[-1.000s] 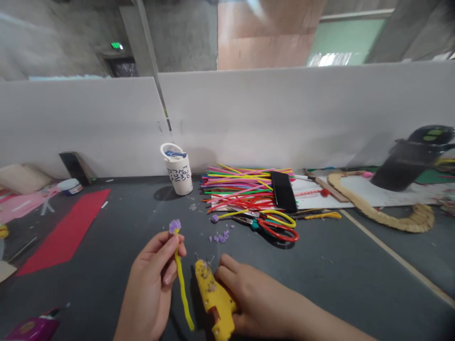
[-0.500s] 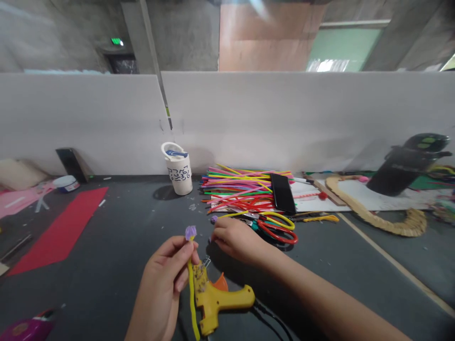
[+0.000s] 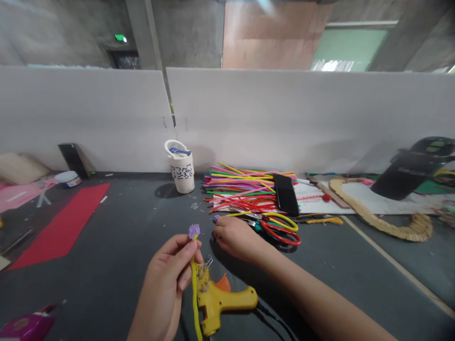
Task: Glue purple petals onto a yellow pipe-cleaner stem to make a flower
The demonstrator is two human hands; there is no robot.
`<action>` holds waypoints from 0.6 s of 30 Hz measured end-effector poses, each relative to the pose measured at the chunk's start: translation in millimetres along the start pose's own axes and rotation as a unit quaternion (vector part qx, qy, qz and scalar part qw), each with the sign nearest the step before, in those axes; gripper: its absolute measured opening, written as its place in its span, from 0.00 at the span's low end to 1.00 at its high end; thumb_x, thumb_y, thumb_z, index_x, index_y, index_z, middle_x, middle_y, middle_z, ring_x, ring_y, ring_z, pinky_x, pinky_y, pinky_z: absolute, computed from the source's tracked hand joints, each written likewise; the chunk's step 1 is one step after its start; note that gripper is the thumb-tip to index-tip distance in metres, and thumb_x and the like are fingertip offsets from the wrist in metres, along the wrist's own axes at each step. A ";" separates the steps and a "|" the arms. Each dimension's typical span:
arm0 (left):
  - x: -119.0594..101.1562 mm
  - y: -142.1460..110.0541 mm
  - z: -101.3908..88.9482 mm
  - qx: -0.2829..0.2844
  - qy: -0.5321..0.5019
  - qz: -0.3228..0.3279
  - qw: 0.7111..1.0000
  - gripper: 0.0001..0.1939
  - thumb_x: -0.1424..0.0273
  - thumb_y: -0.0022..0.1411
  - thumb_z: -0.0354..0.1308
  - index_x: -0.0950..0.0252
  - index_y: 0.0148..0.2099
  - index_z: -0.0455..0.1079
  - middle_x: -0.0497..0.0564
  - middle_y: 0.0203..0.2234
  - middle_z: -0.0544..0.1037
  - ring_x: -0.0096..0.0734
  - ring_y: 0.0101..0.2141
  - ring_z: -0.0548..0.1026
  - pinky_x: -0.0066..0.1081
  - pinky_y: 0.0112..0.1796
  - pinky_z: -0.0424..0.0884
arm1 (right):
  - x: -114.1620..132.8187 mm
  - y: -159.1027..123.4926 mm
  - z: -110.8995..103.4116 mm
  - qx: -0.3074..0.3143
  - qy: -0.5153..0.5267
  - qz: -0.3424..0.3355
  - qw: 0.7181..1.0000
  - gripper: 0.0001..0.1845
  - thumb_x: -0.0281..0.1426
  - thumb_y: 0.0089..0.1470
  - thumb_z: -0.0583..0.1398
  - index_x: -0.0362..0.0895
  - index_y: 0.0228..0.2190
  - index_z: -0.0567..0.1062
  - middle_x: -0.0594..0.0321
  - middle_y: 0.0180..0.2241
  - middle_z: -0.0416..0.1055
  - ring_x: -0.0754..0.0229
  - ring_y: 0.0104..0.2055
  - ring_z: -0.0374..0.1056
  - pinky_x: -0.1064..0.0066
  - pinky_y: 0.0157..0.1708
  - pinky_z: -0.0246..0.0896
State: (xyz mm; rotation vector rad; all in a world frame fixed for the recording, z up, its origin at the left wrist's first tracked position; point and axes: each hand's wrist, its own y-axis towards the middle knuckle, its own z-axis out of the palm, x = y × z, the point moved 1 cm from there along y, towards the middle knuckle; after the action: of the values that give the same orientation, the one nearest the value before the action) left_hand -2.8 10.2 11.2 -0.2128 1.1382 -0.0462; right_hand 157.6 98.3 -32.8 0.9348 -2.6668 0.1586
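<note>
My left hand (image 3: 167, 279) pinches a yellow pipe cleaner (image 3: 195, 293) upright, with a small purple tuft (image 3: 194, 231) at its top. My right hand (image 3: 234, 237) reaches forward over the dark table, its fingers curled down onto small purple bits by a purple ball (image 3: 216, 218); what they grip is hidden. A yellow glue gun (image 3: 216, 298) lies on the table between the two hands, touched by neither.
A heap of coloured pipe cleaners (image 3: 245, 189) with a black phone (image 3: 286, 193) on it lies behind, with red-handled scissors (image 3: 280, 229) in front. A white cup (image 3: 182, 168) stands by the white partition. Red sheet (image 3: 60, 222) at left; a black container (image 3: 412, 168) at right.
My right hand let go of the glue gun and reached forward to the purple bits. The glue gun now lies on its side. My left hand moved slightly right with the pipe cleaner.
</note>
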 end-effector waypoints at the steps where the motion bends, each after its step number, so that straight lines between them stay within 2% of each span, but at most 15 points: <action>1: 0.3 -0.1 -0.4 0.000 0.001 0.001 1.000 0.08 0.67 0.51 0.68 0.67 0.28 0.75 0.45 0.19 0.74 0.12 0.15 0.55 0.14 0.17 0.52 | 0.1 -0.3 1.2 -0.010 0.022 0.007 1.000 0.15 0.35 0.62 0.59 0.42 0.49 0.71 0.55 0.49 0.70 0.54 0.46 0.70 0.56 0.45 0.69; 3: 1.2 0.1 -0.9 -0.002 0.003 0.000 1.000 0.09 0.67 0.51 0.68 0.67 0.28 0.75 0.45 0.19 0.74 0.11 0.15 0.55 0.14 0.17 0.53 | 0.4 -1.6 0.5 -0.039 0.078 0.025 0.996 0.13 0.35 0.62 0.59 0.41 0.46 0.72 0.56 0.47 0.71 0.55 0.45 0.71 0.57 0.44 0.69; 5: 2.4 0.7 -1.0 -0.012 0.003 0.002 1.000 0.10 0.66 0.51 0.68 0.67 0.28 0.75 0.44 0.19 0.74 0.11 0.15 0.55 0.14 0.17 0.53 | 2.8 -4.9 -4.5 -0.080 0.149 0.049 0.984 0.08 0.32 0.61 0.60 0.40 0.39 0.74 0.59 0.40 0.73 0.57 0.40 0.70 0.61 0.41 0.68; 8: 4.3 1.6 -0.2 -0.027 0.007 0.005 1.000 0.10 0.65 0.49 0.70 0.67 0.28 0.75 0.45 0.20 0.74 0.11 0.15 0.57 0.15 0.17 0.54 | 14.2 -15.2 -16.2 -0.132 0.280 0.074 0.948 0.06 0.29 0.58 0.58 0.41 0.30 0.70 0.64 0.28 0.69 0.62 0.32 0.67 0.70 0.33 0.64; 10: 6.1 1.0 0.8 -0.029 0.015 0.003 0.999 0.10 0.66 0.47 0.71 0.66 0.30 0.77 0.45 0.20 0.74 0.13 0.16 0.60 0.15 0.17 0.56 | 26.8 -25.1 -23.3 -0.147 0.362 0.076 0.917 0.06 0.32 0.56 0.57 0.43 0.29 0.68 0.66 0.26 0.66 0.64 0.29 0.64 0.73 0.30 0.62; 14: 10.7 -4.3 4.4 -0.022 0.059 0.001 0.998 0.10 0.68 0.45 0.71 0.66 0.32 0.78 0.44 0.15 0.72 0.18 0.16 0.64 0.17 0.16 0.58 | 53.8 -44.5 -29.9 -0.148 0.477 0.081 0.863 0.11 0.39 0.52 0.58 0.43 0.26 0.67 0.66 0.26 0.65 0.64 0.29 0.62 0.73 0.30 0.60; 18: 12.1 -13.0 10.3 -0.040 0.106 0.028 0.993 0.08 0.68 0.46 0.69 0.65 0.29 0.77 0.43 0.13 0.70 0.18 0.15 0.64 0.17 0.16 0.59 | 68.8 -54.2 -30.5 -0.108 0.595 0.111 0.788 0.12 0.39 0.46 0.61 0.43 0.24 0.67 0.67 0.23 0.63 0.65 0.26 0.58 0.73 0.27 0.55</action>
State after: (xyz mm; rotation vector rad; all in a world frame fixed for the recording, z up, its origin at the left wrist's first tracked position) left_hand 12.4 -2.8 7.0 -0.2520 1.3576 0.0273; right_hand 148.3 21.6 18.5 0.2309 -1.5200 0.3435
